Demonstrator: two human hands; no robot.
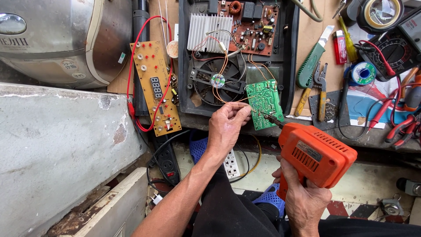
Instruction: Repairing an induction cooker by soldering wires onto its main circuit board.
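My right hand (302, 199) grips the handle of an orange soldering gun (318, 153), whose tip rests on a small green circuit board (264, 102). My left hand (226, 127) pinches a thin wire at that board's lower left edge. The green board leans on the front of an opened black appliance case (287, 52) that holds a fan (218, 80), a finned heatsink (209, 31) and a brown circuit board (254, 26). Orange wires run from the fan area to the green board.
A yellow control board (155, 87) with a red wire lies left of the case. A green-handled knife (310, 66), pliers (320, 87), a solder spool (363, 73), a multimeter (394, 50) and red probes lie right. A power strip (166, 162) and white socket block (231, 164) sit below.
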